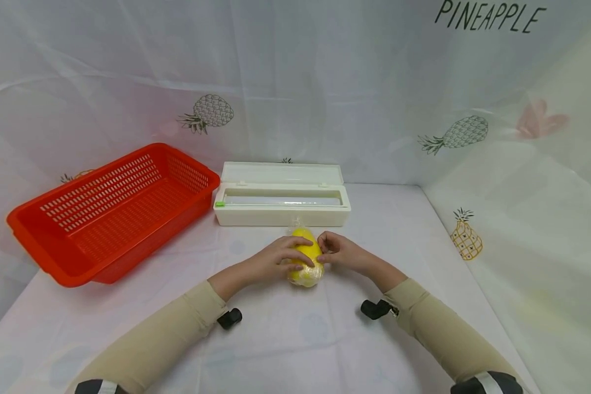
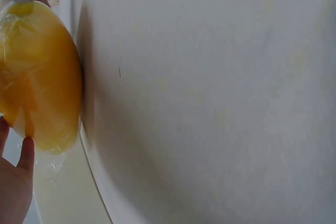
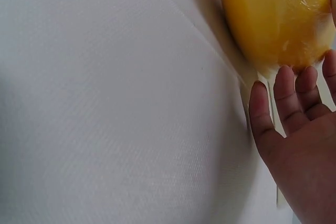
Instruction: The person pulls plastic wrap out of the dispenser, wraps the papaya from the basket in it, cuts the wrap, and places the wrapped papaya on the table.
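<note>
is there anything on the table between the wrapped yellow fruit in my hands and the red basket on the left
Nothing visible. The wrapped yellow fruit sits between the left hand and right hand, and only bare tablecloth lies between it and the red basket. The white wrap dispenser stands behind the fruit, off that line.

Both hands, left (image 1: 276,259) and right (image 1: 342,253), meet, fingers curled inward.
</note>
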Available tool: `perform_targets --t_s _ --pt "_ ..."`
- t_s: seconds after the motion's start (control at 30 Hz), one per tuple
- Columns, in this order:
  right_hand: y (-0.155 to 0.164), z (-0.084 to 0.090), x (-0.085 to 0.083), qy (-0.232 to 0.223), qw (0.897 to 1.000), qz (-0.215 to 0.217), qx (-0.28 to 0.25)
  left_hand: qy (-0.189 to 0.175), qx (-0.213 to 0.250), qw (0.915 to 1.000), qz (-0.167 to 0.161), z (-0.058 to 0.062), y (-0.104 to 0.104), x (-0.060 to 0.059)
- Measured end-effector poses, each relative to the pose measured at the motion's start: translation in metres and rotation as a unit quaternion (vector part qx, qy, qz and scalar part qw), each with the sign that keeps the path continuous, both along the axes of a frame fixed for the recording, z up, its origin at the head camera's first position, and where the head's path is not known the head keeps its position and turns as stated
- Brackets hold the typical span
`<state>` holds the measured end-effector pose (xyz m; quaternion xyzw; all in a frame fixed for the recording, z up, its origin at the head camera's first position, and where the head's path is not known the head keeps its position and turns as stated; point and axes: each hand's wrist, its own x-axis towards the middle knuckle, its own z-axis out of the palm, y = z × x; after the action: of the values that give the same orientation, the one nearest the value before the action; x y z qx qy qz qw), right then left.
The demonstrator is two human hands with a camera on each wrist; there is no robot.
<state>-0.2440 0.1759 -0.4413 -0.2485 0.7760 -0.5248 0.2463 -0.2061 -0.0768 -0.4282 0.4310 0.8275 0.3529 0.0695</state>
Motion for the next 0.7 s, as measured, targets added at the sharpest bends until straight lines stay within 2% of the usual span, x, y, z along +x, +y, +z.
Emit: perform_targets --t_s 0.23,0.5,0.7 --pt "0.0026 0.0001 -0.0033 -0.018 1.000 0.020 -0.007 0.055 -0.028 0.9974 -0.036 0.0013 -0.0053 -0.0061" --pt "0.0067 0.0004 -0.0061 -0.051 0.996 0.060 -0.033 0.070 -0.032 0.9959 -0.047 0.0031 -0.0083 -0.0084" --pt "0.0068 0.0035 -0.0053 -0.055 0.997 0.054 -0.025 0.092 -0.040 0.9938 -0.049 0.0044 -0.0096 -0.0089"
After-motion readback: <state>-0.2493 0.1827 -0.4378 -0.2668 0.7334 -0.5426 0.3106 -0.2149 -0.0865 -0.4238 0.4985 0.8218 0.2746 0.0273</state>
